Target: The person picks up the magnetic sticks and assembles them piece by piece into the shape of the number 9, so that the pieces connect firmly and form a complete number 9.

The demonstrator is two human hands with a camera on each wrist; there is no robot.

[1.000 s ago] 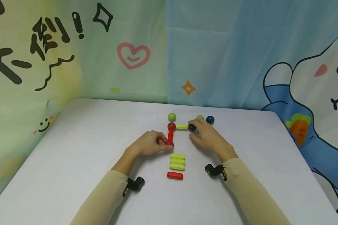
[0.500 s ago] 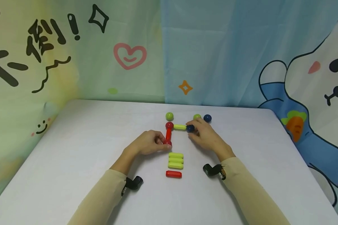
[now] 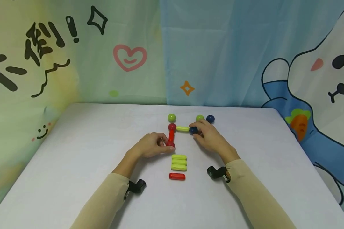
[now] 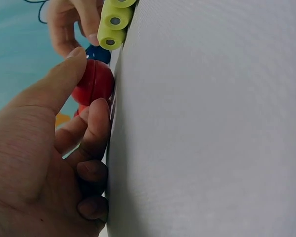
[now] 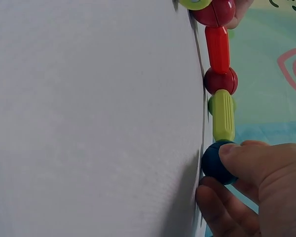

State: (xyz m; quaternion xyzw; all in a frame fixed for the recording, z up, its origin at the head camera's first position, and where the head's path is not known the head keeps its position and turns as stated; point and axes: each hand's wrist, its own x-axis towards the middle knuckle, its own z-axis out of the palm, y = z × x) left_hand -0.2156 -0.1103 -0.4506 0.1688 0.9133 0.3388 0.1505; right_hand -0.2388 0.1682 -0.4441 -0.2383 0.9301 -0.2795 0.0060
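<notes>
My left hand (image 3: 152, 145) pinches the near red ball (image 4: 94, 81) between thumb and fingers. From that ball a red rod (image 3: 171, 135) runs back to a second red ball (image 3: 172, 127). A yellow-green rod (image 3: 182, 128) joins this corner ball to a dark blue ball (image 5: 216, 162) on the right, so the pieces form an L on the table. My right hand (image 3: 210, 136) grips the blue ball, its thumb on top in the right wrist view. The left wrist view shows the red ball held close to the tabletop.
Several yellow-green rods (image 3: 179, 162) lie side by side in front of the joined pieces, with a loose red rod (image 3: 177, 176) nearer me. Behind stand a green ball (image 3: 171, 118), another green ball (image 3: 199, 117) and a dark blue ball (image 3: 210, 119). A printed curtain (image 3: 206, 57) hangs beyond the white table (image 3: 109, 117).
The head view has shifted slightly, so the scene sits a little further left. Both hands keep their holds on the red and blue balls, and the joined pieces stay in the same arrangement.
</notes>
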